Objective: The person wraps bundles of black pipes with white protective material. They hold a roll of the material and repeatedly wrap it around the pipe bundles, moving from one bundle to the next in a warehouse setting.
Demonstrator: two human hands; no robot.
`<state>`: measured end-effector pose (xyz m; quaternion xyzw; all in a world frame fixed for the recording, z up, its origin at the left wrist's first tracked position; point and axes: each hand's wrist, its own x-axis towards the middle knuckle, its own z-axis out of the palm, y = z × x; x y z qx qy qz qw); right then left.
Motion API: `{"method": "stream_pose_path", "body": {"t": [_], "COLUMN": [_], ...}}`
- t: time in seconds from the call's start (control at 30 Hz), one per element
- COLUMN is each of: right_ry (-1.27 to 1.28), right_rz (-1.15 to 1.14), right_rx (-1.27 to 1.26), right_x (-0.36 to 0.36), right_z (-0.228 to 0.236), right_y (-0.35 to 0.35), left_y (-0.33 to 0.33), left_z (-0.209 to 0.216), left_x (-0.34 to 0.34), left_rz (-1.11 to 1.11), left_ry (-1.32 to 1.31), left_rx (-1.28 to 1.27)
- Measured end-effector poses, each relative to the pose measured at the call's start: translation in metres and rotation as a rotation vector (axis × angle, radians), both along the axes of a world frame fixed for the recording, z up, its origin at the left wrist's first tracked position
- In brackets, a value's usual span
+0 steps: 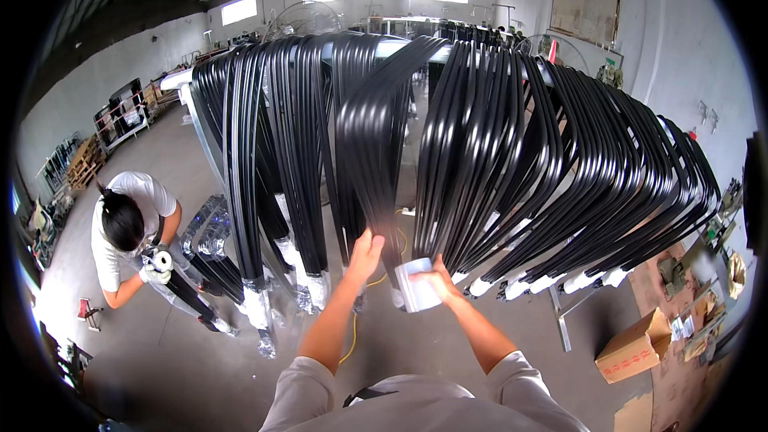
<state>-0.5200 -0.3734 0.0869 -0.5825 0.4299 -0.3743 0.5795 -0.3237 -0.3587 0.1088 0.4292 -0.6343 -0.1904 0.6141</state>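
Observation:
A long bundle of glossy black bent strips or tubes [370, 144] hangs from the rack in front of me, slightly blurred. Around its lower part my left hand [367, 252] is closed, with some fingers hidden behind it. To the right, my right hand [438, 278] grips a whitish roll of plastic film [418, 291] beside the bundle's lower end. White wrapping [398, 298] shows at that end, next to the roll. Other black bundles [480, 144] hang close on the right, and more [248, 168] on the left, several with film round their lower ends.
A person in a white shirt [132, 216] bends over wrapped bundles at the left, holding a film roll [162, 262]. The rack's metal leg [562, 320] and an open cardboard box [636, 346] stand at right. A yellow cable [352, 340] crosses the floor below my hands.

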Motion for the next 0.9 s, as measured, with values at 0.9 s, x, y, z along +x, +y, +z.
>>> {"method": "stream_pose_path", "body": {"t": [0.9], "right_ry": [-0.479], "right_rz": [0.151], "right_rx": [0.257], "right_x": [-0.014], "right_z": [0.11], "right_y": [-0.004], "left_y": [-0.062], "left_z": [0.102], "left_x": [-0.016], "left_rz": [-0.205], "left_ry": [0.509], "left_rx": [0.193]}}
